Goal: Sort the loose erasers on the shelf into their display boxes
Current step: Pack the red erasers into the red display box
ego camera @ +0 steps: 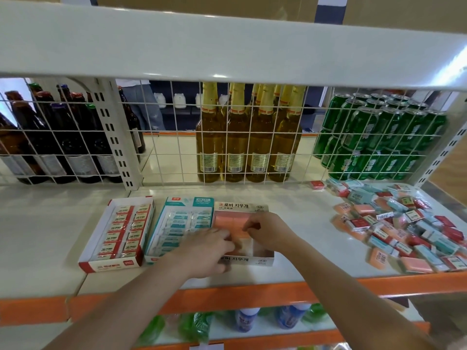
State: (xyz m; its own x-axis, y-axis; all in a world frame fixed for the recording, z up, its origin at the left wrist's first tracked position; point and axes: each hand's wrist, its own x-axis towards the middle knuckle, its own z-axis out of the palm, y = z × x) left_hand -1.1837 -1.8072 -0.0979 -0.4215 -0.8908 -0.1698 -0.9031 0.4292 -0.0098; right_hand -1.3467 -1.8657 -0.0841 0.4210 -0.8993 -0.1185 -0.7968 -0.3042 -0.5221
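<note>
Both our hands sit over the near half of the pink eraser box (243, 232). Left hand (209, 251) lies across its near-left corner, fingers bent down onto the contents; we cannot tell if it holds anything. Right hand (267, 232) pinches at a pink eraser, fingertips curled in. Box's long axis runs away from us, near end not yet full. Loose eraser pile (401, 223) lies to our right on the white shelf (50, 236), well apart from the boxes. Right hand nearer it. Teal box (182, 226) and red box (121, 233) stand left, looking nearly full.
</note>
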